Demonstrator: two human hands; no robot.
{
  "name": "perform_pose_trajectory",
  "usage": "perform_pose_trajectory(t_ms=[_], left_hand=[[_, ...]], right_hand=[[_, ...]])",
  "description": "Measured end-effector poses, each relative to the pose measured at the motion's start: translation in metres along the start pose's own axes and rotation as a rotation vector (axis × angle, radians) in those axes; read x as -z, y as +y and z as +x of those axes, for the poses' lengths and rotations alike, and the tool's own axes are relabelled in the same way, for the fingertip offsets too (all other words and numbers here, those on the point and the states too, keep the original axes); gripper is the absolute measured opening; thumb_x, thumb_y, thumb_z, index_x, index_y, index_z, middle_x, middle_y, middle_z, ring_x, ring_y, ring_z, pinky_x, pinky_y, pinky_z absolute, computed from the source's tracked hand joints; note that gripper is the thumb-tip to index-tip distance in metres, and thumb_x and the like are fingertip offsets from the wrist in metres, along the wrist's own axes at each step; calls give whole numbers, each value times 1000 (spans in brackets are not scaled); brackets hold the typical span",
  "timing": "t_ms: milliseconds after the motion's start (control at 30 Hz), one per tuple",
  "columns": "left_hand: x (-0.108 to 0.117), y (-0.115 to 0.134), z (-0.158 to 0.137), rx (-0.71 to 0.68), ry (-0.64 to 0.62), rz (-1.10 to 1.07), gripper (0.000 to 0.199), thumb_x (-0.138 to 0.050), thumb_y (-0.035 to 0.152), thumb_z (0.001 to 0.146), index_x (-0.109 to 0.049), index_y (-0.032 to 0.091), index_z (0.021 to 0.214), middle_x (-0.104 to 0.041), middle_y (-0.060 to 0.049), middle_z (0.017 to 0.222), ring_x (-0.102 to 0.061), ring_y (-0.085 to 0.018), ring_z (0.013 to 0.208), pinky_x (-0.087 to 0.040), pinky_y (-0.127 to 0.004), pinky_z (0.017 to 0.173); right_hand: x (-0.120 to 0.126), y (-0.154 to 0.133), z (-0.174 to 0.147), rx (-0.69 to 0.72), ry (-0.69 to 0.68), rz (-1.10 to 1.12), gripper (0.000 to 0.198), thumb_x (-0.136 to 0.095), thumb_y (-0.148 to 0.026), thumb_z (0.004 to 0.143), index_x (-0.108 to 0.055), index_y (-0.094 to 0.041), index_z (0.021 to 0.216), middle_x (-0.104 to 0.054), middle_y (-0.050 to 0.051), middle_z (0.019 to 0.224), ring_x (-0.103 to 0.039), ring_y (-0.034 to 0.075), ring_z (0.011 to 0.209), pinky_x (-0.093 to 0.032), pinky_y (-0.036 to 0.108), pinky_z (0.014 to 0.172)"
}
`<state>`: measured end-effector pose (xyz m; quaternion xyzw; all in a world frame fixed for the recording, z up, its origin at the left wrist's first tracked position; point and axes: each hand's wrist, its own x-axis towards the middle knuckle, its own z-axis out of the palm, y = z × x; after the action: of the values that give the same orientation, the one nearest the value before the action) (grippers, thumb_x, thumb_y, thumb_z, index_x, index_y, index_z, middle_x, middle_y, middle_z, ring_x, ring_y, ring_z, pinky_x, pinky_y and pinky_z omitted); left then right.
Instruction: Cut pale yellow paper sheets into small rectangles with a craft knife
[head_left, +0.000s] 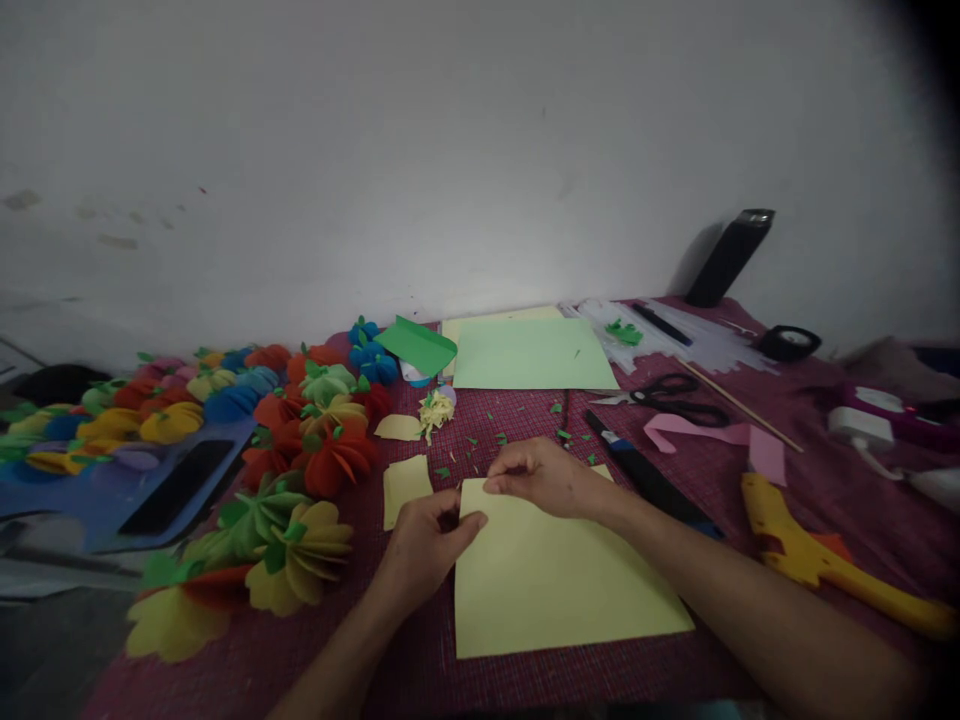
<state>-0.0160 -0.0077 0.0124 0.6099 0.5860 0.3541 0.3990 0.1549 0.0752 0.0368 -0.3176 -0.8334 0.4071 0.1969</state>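
From my remote post I logged, left of the grip, paper flowers (300,560) and, nearer it, a small yellow piece (406,487); then the left hand (424,537), thumb over the left edge of the yellow sheet (562,585), though whether its fingers clamped beneath I could not tell. The right hand (544,477) pinched that sheet's far left corner, the paper spreading rightward across the cloth (337,645). I judged it light, bendable, easily creased, best held at edge or corner; farther right lay a yellow glue gun (780,540).
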Motion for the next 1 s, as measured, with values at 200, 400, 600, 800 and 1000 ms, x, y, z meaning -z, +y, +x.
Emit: perform_pose_trajectory(t_ms=[200, 400, 600, 800, 1000], left_hand=[[1, 1, 0, -10, -16, -14, 23, -50, 35, 75, -59, 14, 70, -54, 1, 61, -48, -11, 56, -35, -19, 50], [0, 1, -1, -68, 163, -86, 14, -55, 30, 73, -48, 19, 80, -54, 3, 68, -52, -11, 60, -39, -18, 54], [0, 3, -2, -87, 186, -64, 11, -53, 29, 74, -51, 19, 75, -53, 3, 64, -51, -10, 59, -39, -18, 54], [0, 2, -2, -58, 196, -103, 11, -53, 29, 75, -51, 18, 75, -52, 4, 63, -49, -9, 56, -37, -17, 50], [-1, -3, -2, -65, 207, -91, 12, -54, 29, 75, -51, 17, 74, -54, 3, 65, -51, -9, 57, -38, -18, 51]], right_hand=[[0, -1, -2, 36, 11, -30, 23, -48, -31, 78, -64, -16, 70, -59, 0, 63, -48, 9, 56, -31, 21, 49], [1, -1, -2, 66, 32, -72, 24, -46, -30, 80, -62, -17, 68, -57, -1, 62, -48, 10, 57, -30, 21, 50], [2, -1, -3, 117, 49, -126, 23, -46, -29, 81, -61, -17, 67, -57, 0, 63, -48, 10, 58, -31, 22, 53], [1, -2, -2, 133, 39, -158, 23, -46, -28, 81, -61, -17, 67, -58, 0, 63, -48, 10, 59, -31, 22, 54], [2, -3, -2, 162, 42, -208, 22, -46, -25, 81, -60, -16, 66, -56, -1, 61, -47, 9, 59, -31, 21, 55]])
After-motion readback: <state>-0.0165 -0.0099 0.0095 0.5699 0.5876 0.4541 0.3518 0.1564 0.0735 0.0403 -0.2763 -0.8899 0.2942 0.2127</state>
